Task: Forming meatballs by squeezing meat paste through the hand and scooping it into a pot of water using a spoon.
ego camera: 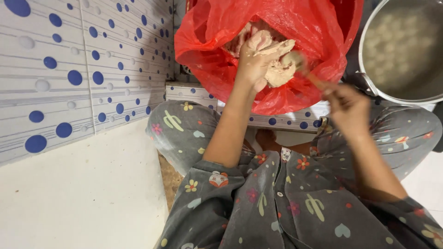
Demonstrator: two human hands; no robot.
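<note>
Over the red bag [221, 60], the left hand [254, 60] squeezes paste [279, 71]; the right hand [346, 103] grips a spoon [300, 62]. Many balls [392, 50] already fill the pot [369, 85] beside the bag; much paste remains.

White wall tiles [83, 69] with blue dots meet a pale floor [78, 193].

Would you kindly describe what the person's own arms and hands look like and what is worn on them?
Both forearms are bare, with grey sleeves pushed up near the elbows, printed with small flowers, hearts and cactus shapes. The left hand and right hand wear no gloves; no rings or watch show.
</note>
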